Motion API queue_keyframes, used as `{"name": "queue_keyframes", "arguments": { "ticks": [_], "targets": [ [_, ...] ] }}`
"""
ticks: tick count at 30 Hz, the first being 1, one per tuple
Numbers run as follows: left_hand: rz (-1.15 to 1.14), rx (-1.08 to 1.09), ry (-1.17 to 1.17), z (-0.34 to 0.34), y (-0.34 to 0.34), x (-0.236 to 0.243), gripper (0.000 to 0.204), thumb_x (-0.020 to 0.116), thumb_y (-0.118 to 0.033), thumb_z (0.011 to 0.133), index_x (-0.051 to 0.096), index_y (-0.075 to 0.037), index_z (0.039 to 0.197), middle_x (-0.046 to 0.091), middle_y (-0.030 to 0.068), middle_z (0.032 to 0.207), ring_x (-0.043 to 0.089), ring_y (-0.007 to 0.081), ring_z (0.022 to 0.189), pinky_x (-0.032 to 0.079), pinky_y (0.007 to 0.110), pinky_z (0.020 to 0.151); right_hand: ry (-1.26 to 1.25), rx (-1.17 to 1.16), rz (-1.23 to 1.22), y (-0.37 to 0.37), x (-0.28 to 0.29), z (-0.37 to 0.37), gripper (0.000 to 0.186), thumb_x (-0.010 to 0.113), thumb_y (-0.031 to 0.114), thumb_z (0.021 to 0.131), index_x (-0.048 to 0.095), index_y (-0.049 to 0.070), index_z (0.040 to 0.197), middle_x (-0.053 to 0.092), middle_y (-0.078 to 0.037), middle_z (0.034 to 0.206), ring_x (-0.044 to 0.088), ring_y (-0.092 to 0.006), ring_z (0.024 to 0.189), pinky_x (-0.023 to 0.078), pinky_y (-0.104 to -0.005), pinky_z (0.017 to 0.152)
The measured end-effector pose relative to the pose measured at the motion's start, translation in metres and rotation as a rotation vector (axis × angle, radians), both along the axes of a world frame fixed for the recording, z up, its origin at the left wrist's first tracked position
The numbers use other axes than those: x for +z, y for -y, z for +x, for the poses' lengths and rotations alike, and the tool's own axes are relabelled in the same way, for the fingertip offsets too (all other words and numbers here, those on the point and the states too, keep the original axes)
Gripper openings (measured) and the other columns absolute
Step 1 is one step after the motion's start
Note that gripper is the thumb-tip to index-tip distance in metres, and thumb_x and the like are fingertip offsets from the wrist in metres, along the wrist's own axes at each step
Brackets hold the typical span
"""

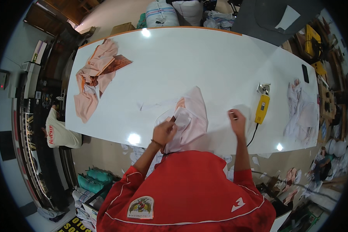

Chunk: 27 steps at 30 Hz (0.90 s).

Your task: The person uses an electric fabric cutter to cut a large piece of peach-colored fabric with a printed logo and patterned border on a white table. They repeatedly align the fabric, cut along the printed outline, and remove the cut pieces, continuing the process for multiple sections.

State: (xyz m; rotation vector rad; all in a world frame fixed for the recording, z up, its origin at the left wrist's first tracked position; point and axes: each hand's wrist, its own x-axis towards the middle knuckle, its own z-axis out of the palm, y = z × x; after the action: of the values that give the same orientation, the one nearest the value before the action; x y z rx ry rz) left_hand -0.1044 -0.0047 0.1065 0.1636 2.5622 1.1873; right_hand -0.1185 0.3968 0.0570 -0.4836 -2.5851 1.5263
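Observation:
In front of me on the white table lies a bunched piece of pale pink fabric, its whitish side partly showing. My left hand is closed on the fabric's left edge, where a small dark brown strip shows by the fingers. To the right of the fabric, my right hand is raised apart from it with curled fingers. A small shiny bit shows at those fingertips, too small to name. A yellow electric rotary cutter with a metal head and black cord lies right of my right hand.
Peach fabric with brown patterned parts is heaped at the table's far left. White fabric pieces and a black phone lie at the right end. Stuffed sacks stand beyond the far edge. Fabric scraps litter the floor.

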Motion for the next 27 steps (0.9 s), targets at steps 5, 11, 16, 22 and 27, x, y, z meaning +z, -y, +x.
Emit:
{"name": "queue_keyframes", "arguments": {
  "ticks": [5,11,16,22,27],
  "targets": [
    [-0.198,0.026,-0.542,0.044,-0.038,-0.02,0.028,0.08,-0.026,0.086,0.072,-0.01,0.108,0.068,0.0133,0.103,0.067,0.0329,0.095,0.053,0.046,0.083,-0.06,0.153,-0.021,0.085,0.0,-0.011,0.034,0.084,0.022,0.089,0.073,0.002,0.114,0.074,-0.012,0.092,0.071,-0.0215,0.08,0.057,-0.0352,0.073],
    [-0.181,0.14,-0.419,0.027,-0.043,-0.059,0.02,0.076,-0.012,0.089,0.069,-0.007,0.107,0.066,0.0113,0.095,0.065,0.0312,0.091,0.052,0.044,0.08,-0.108,0.555,-0.05,0.132,0.019,-0.053,0.033,0.077,0.013,0.087,0.073,0.006,0.12,0.072,-0.015,0.112,0.067,-0.0324,0.108,0.054,-0.0412,0.097],
    [0.417,0.255,-0.256,0.02,-0.039,0.016,0.005,0.062,0.001,0.099,0.063,-0.003,0.102,0.061,0.0074,0.087,0.059,0.017,0.076,0.048,0.03,0.071,-0.212,0.949,-0.174,0.153,0.071,-0.058,0.054,0.085,0.023,0.078,0.072,0.011,0.129,0.072,-0.01,0.123,0.059,-0.0287,0.126,0.042,-0.0483,0.114],
    [1.109,0.082,0.059,0.002,0.0,0.122,0.008,0.05,-0.004,0.106,0.055,-0.004,0.1,0.059,0.0027,0.083,0.053,0.0101,0.068,0.044,0.025,0.059,0.219,1.364,-0.131,0.148,0.082,-0.053,0.041,0.074,0.008,0.077,0.076,0.006,0.118,0.077,-0.008,0.099,0.071,-0.0279,0.099,0.055,-0.0404,0.094],
    [0.277,-0.097,-0.102,-0.016,-0.024,0.151,0.077,0.09,-0.024,0.081,0.054,-0.005,0.146,0.066,0.0082,0.121,0.068,0.0238,0.104,0.059,0.034,0.083,-0.125,1.118,-0.421,0.135,0.117,-0.033,0.037,0.061,-0.009,0.079,0.074,0.002,0.113,0.074,-0.012,0.098,0.071,-0.0264,0.094,0.056,-0.0363,0.089]
  ]
}}
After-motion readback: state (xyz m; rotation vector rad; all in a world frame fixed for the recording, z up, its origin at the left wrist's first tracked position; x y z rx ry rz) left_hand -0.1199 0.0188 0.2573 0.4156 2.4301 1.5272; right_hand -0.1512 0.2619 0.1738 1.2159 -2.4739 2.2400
